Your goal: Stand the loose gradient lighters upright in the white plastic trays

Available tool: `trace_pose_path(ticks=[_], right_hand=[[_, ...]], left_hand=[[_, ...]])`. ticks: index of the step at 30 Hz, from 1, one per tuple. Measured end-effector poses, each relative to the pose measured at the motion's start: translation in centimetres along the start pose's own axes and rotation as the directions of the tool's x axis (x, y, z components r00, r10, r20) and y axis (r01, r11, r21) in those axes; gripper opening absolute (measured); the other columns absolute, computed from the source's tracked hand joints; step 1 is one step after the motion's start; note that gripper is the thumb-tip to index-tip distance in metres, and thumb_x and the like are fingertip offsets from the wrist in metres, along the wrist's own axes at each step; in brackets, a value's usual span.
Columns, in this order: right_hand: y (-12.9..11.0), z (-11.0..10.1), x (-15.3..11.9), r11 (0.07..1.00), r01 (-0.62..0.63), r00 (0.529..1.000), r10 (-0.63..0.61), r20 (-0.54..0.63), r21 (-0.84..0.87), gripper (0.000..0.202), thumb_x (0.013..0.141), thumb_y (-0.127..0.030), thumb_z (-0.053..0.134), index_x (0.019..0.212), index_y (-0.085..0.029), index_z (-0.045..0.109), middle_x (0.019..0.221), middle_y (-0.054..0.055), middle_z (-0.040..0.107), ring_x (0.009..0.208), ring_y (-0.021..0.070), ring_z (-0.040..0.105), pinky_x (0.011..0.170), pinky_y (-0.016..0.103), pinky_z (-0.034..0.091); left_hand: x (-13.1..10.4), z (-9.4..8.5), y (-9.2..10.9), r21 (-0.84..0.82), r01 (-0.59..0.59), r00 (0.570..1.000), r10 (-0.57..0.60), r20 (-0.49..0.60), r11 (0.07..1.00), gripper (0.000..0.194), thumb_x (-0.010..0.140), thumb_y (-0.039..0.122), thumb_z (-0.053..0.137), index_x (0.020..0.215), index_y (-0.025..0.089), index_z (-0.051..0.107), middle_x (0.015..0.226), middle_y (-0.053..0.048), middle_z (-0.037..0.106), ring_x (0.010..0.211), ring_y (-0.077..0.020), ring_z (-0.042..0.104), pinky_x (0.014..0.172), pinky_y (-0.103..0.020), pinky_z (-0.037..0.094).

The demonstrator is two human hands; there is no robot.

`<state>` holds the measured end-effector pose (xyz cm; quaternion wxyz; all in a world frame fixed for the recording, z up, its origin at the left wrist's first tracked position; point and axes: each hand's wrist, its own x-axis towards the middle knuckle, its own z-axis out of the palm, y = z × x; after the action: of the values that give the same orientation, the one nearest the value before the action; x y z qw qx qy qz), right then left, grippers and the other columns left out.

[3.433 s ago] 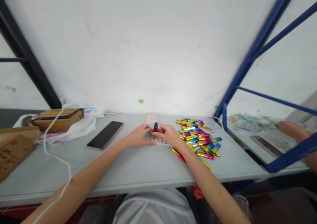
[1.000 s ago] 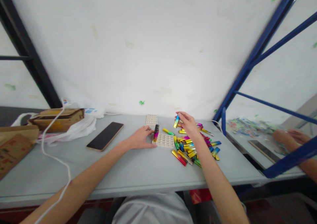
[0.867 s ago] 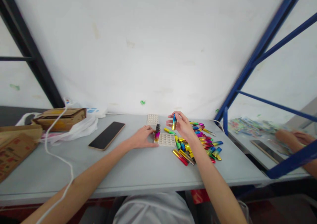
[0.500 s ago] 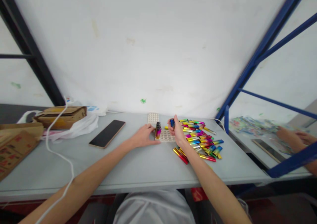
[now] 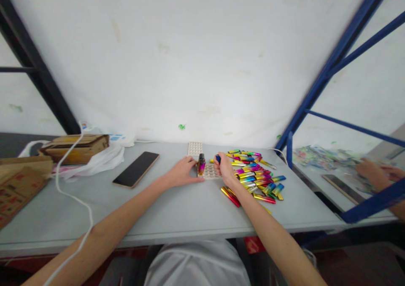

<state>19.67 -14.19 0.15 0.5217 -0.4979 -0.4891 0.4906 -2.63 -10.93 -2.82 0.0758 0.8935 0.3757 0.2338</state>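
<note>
The grey tabletop runs along a scuffed white wall, between a dark frame and a blue frame. A phone, cardboard box and white cable occupy its left side; a heap of shiny tubes covers the right. Between them, the left hand, thumb and fingers spread, flanks an upright row of dark-topped tubes at the left end of a pale tray. The right hand grips a blue-ended tube by the tray's right end.
</note>
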Motion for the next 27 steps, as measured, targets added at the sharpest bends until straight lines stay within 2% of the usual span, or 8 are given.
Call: trace_pose_path(ticks=[4, 8, 11, 14, 16, 19, 23, 27], right_hand=[[0.2, 0.0, 0.3, 0.996, 0.061, 0.997, -0.064, 0.045, 0.064, 0.068, 0.095, -0.089, 0.048, 0.070, -0.025, 0.054, 0.056, -0.007, 0.033, 0.045, 0.0114, 0.024, 0.045, 0.028, 0.021], [0.1, 0.0, 0.2, 0.965, 0.262, 0.960, -0.261, 0.099, 0.002, 0.071, 0.094, -0.092, 0.049, 0.094, -0.024, 0.069, 0.068, -0.003, 0.049, 0.053, 0.0153, 0.044, 0.050, 0.030, 0.036], [-0.1, -0.2, -0.2, 0.875, 0.441, 0.897, -0.430, 0.101, -0.201, 0.066, 0.098, -0.086, 0.051, 0.100, -0.024, 0.073, 0.077, 0.001, 0.060, 0.068, 0.0198, 0.058, 0.066, 0.033, 0.049], [-0.5, -0.5, -0.7, 0.694, 0.584, 0.797, -0.589, 0.136, -0.420, 0.059, 0.098, -0.079, 0.062, 0.085, -0.023, 0.073, 0.085, 0.006, 0.067, 0.083, 0.0227, 0.063, 0.082, 0.035, 0.052], [-0.5, -0.7, -1.0, 0.618, 0.599, 0.781, -0.591, 0.202, -0.510, 0.054, 0.097, -0.073, 0.067, 0.076, -0.024, 0.071, 0.076, 0.004, 0.066, 0.076, 0.0212, 0.060, 0.079, 0.034, 0.049], [-0.3, -0.7, -1.4, 0.628, 0.550, 0.828, -0.499, 0.256, -0.551, 0.048, 0.099, -0.064, 0.071, 0.073, -0.024, 0.070, 0.063, -0.001, 0.062, 0.063, 0.0179, 0.054, 0.070, 0.030, 0.043], [-0.4, -0.8, -1.6, 0.676, 0.518, 0.855, -0.436, 0.283, -0.524, 0.039, 0.100, -0.058, 0.074, 0.080, -0.024, 0.075, 0.069, 0.000, 0.071, 0.064, 0.0184, 0.059, 0.069, 0.029, 0.042], [-0.9, -1.0, -1.6, 0.620, 0.555, 0.831, -0.433, 0.349, -0.555, 0.036, 0.099, -0.054, 0.078, 0.078, -0.024, 0.075, 0.069, 0.000, 0.071, 0.066, 0.0182, 0.057, 0.070, 0.028, 0.039]], left_hand=[[0.0, 0.1, -0.1, -0.012, 0.003, 1.000, -0.003, 0.005, 1.000, 0.063, 0.083, 0.072, 0.084, 0.115, 0.018, 0.077, 0.117, -0.015, 0.073, 0.111, -0.0355, 0.070, 0.100, -0.046, 0.057], [0.0, -0.1, -0.5, -0.049, -0.017, 1.000, 0.018, 0.024, 0.999, 0.066, 0.083, 0.072, 0.086, 0.120, 0.018, 0.077, 0.120, -0.015, 0.073, 0.113, -0.0354, 0.069, 0.103, -0.047, 0.056], [0.0, -0.3, -0.8, -0.077, -0.054, 0.998, 0.056, 0.030, 0.996, 0.068, 0.083, 0.072, 0.086, 0.125, 0.019, 0.076, 0.121, -0.014, 0.072, 0.114, -0.0341, 0.068, 0.105, -0.046, 0.055], [-0.1, -0.5, -0.8, -0.087, -0.070, 0.997, 0.073, 0.030, 0.994, 0.070, 0.084, 0.073, 0.085, 0.127, 0.018, 0.077, 0.119, -0.013, 0.073, 0.112, -0.0335, 0.067, 0.104, -0.045, 0.054], [-0.1, -0.7, -0.7, -0.088, -0.070, 0.997, 0.073, 0.037, 0.994, 0.069, 0.085, 0.072, 0.084, 0.128, 0.019, 0.077, 0.118, -0.013, 0.073, 0.111, -0.0330, 0.067, 0.103, -0.044, 0.054], [-0.2, -0.9, -0.5, -0.087, -0.058, 0.996, 0.063, 0.064, 0.995, 0.065, 0.087, 0.070, 0.083, 0.127, 0.019, 0.077, 0.118, -0.013, 0.073, 0.112, -0.0333, 0.067, 0.102, -0.044, 0.054], [-0.1, -1.0, -0.3, -0.083, -0.049, 0.996, 0.055, 0.066, 0.995, 0.064, 0.087, 0.068, 0.084, 0.128, 0.019, 0.077, 0.118, -0.013, 0.073, 0.112, -0.0333, 0.067, 0.101, -0.044, 0.054], [-0.1, -1.0, -0.2, -0.071, -0.052, 0.996, 0.057, 0.067, 0.996, 0.061, 0.087, 0.066, 0.085, 0.125, 0.019, 0.077, 0.118, -0.013, 0.073, 0.112, -0.0331, 0.068, 0.102, -0.043, 0.054]])
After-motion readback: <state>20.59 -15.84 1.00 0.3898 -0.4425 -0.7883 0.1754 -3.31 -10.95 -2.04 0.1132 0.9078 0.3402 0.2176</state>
